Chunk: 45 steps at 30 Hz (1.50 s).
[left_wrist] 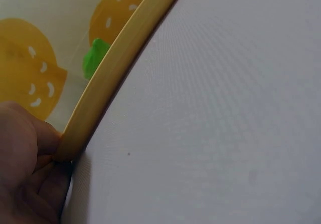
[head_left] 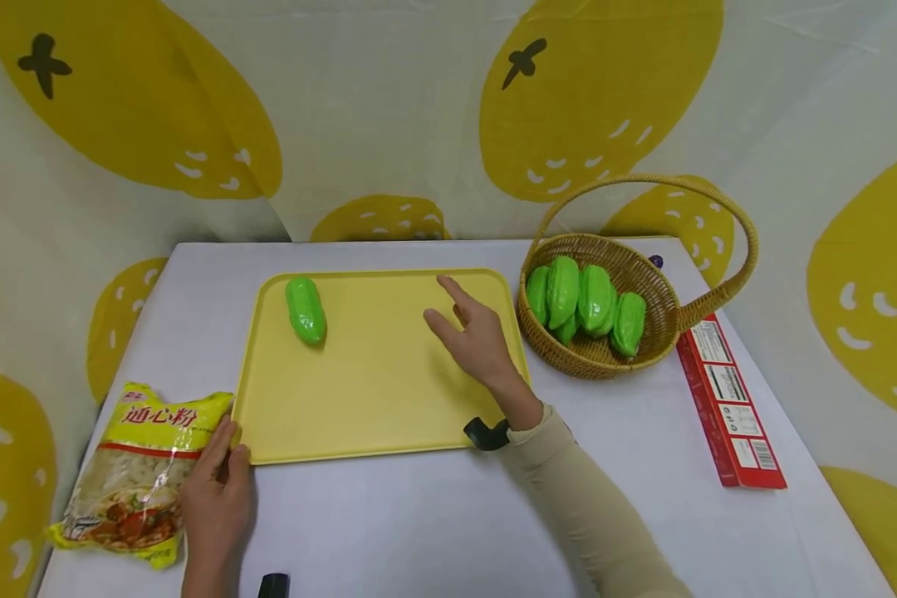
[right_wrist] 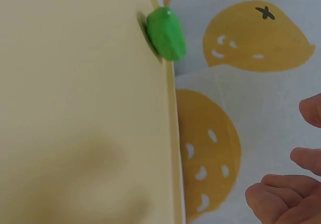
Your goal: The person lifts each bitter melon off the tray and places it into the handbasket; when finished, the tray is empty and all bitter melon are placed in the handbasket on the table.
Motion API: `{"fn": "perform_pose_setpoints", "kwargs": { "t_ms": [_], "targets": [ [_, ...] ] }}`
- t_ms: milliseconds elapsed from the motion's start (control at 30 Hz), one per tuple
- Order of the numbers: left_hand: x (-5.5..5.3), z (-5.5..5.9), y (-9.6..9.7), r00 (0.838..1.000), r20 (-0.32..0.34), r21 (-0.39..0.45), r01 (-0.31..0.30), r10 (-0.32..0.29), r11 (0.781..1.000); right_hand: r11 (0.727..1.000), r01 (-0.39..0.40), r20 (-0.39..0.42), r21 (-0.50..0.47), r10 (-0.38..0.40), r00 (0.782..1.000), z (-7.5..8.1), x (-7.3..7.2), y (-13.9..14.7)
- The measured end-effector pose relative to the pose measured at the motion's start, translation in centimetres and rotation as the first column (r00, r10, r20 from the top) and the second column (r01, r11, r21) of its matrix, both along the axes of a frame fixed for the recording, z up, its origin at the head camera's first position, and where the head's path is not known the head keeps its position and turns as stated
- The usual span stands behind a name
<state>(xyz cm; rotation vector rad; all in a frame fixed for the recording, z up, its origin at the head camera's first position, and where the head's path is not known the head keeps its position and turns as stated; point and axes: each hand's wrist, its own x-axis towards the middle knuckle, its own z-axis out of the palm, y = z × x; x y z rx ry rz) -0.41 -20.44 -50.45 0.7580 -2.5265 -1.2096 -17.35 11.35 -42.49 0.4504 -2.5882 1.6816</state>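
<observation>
A shiny green cucumber-shaped model vegetable (head_left: 306, 311) lies near the far left corner of a yellow tray (head_left: 374, 374). My left hand (head_left: 219, 498) holds the tray's near left corner, its fingers along the left side and its thumb at the front edge. In the left wrist view, fingers (left_wrist: 47, 136) meet that corner. Over the right part of the tray, my right hand (head_left: 478, 340) hovers with spread fingers and nothing in it. Right of the tray stands a wicker basket (head_left: 661, 299) holding several similar green, ridged pieces (head_left: 596, 299).
A bag of macaroni (head_left: 138, 482) lies left of the tray, right beside my left hand. At the right lies a long red box (head_left: 732, 407), partly behind the basket's handle (head_left: 747, 241). A fruit-patterned cloth (head_left: 389, 100) hangs behind the white-covered table (head_left: 389, 531).
</observation>
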Motion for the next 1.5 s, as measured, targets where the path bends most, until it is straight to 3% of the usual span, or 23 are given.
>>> {"fn": "perform_pose_setpoints", "kwargs": {
  "t_ms": [233,400,633,833,1167,1500],
  "targets": [
    [0.0,-0.1,-0.3,0.998,-0.059,-0.001,0.020,-0.020,1.000,0.996,-0.064,0.100,-0.056,0.070,0.993,-1.0,-0.1,-3.3],
    [-0.1,-0.1,-0.3,0.999,-0.048,-0.008,0.015,-0.015,1.000,0.992,-0.101,0.174,-0.081,0.114,0.978,-2.0,-0.5,-5.7],
    [-0.2,0.0,-0.3,0.998,-0.067,0.000,0.021,-0.021,1.000,0.992,-0.105,0.246,-0.067,0.119,0.962,-3.4,-1.6,-9.8],
    [-0.1,0.2,0.0,1.000,0.011,0.017,0.008,-0.008,1.000,0.995,-0.095,0.233,0.035,0.084,0.969,-4.6,-2.4,-12.9],
    [-0.1,0.0,0.0,1.000,0.008,0.019,0.009,-0.009,1.000,0.992,-0.073,0.223,0.099,0.050,0.974,-6.0,-3.0,-15.8],
    [-0.1,0.2,0.1,1.000,0.002,0.017,0.014,-0.014,1.000,0.982,-0.090,0.174,0.163,0.061,0.983,-6.1,-3.4,-17.7]
  ]
}}
